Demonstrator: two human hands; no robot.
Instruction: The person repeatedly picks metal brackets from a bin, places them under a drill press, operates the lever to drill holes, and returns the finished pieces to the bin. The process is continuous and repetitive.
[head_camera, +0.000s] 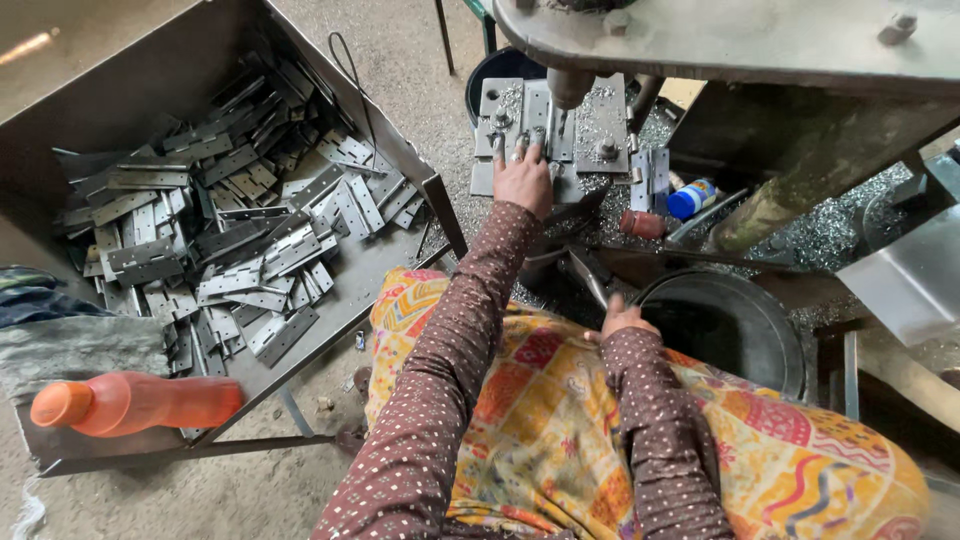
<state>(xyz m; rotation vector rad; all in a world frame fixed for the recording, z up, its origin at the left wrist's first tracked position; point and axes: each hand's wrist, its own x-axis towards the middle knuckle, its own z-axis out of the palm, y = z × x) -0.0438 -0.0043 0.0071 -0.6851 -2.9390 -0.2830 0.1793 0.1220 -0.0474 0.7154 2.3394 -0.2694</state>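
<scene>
I see a big metal bin (150, 70) filling the upper left of the frame, and it holds a deep heap of flat grey hinge plates (215, 225), far too many to count. To me that heap reads as the stock on hand, so I judge the bulk of the work lies there.

At the top right stands the drill press (740, 35), its spindle (566, 95) pointing down at the middle top of the frame. Below it sits the jig plate (505, 100), dusted with metal shavings, and I see 1 hinge plate (652, 178) lying just right of it.

In the lower right of centre I make out a dark round tub (735, 325); I cannot tell what is inside, so I cannot say how many pieces are finished.

An orange bottle (130, 402) lies at the lower left on the bin's edge, and a small blue-capped container (692, 198) sits right of the jig.

My left hand (524, 178) lies flat and spread at the jig, fingertips pressing on a piece under the spindle; it grips nothing. My right hand (622, 318) rests at the tub's near rim, fingers curled; I cannot tell whether it holds anything.
</scene>
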